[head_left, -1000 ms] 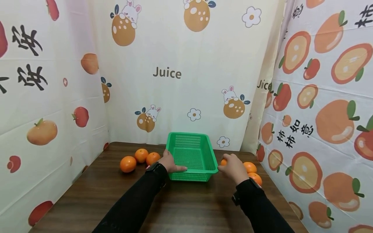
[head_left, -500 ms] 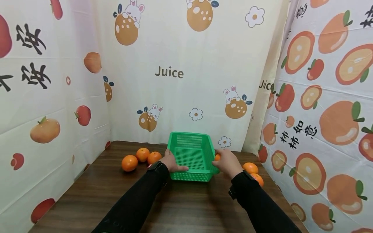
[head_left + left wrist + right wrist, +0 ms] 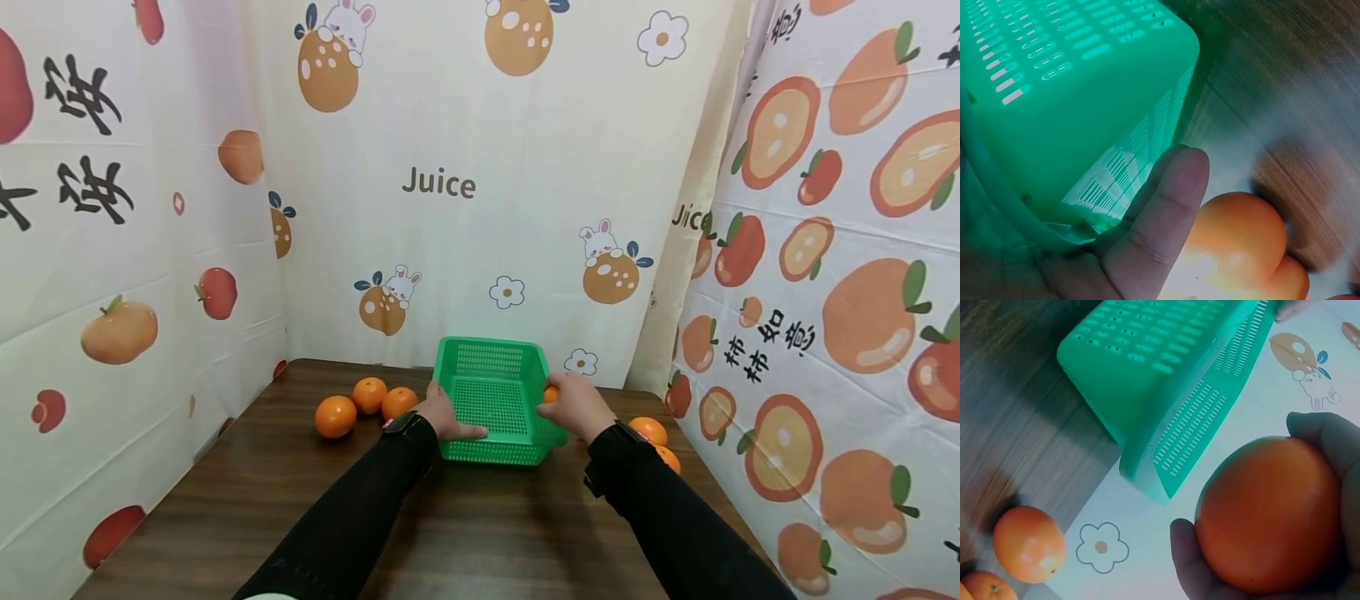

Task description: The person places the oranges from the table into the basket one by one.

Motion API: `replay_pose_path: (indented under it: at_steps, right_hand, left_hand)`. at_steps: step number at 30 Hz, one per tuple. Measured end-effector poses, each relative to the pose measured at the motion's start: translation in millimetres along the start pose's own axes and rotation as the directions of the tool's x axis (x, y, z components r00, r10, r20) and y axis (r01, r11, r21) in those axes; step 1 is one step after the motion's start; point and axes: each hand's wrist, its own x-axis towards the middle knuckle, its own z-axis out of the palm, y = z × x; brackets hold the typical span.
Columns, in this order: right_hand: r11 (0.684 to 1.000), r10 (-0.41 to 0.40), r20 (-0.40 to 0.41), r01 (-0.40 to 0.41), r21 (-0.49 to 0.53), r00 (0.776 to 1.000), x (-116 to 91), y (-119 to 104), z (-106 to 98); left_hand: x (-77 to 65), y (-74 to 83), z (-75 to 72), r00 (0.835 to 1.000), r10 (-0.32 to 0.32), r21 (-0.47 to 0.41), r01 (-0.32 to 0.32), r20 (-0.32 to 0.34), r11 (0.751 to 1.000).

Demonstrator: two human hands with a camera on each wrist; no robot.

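Pale fruit-printed cloths [image 3: 465,242] hang behind and beside a brown table [image 3: 480,525].

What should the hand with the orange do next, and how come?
Probably the right hand should carry the round, smooth orange fruit a little left, over the rectangular green plastic basket. The fruit is held close to the basket's right rim, the basket's open top faces up, and the left hand is on its rim.

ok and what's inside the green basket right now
In the green basket, just bare mesh floor and walls show. Its near wall hides the closest strip of floor, and the left hand covers some of the rim.
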Motion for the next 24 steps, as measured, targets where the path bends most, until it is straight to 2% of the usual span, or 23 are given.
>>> replay_pose_path:
  at_steps: [7, 12, 18, 24]
  right_hand:
    - [1.000, -0.017, 0.006, 0.017, 0.000, 1.000, 6.7, -5.3, 0.5]
    - [1.000, -0.025, 0.043, 0.025, 0.014, 0.999, 13.5, -8.7, 0.2]
    - [0.999, -0.015, 0.116, 0.010, 0.048, 0.993, 23.1, -8.1, 7.2]
    - [0.999, -0.029, 0.149, 0.025, 0.031, 0.988, 20.8, -9.5, 11.5]
  left_hand:
    - [9.4, -2.9, 3.0, 1.000, -0.003, 0.023, 0.003, 0.008, 1.000]
    - [13.1, -3.5, 1.4, 1.000, -0.016, 0.015, 0.016, 0.004, 1.000]
    - [11.2, -3.7, -0.9, 1.000, -0.017, -0.003, 0.018, 0.013, 1.000]
    - [5.7, -1.4, -2.3, 1.000, -0.005, 0.008, 0.005, 0.027, 1.000]
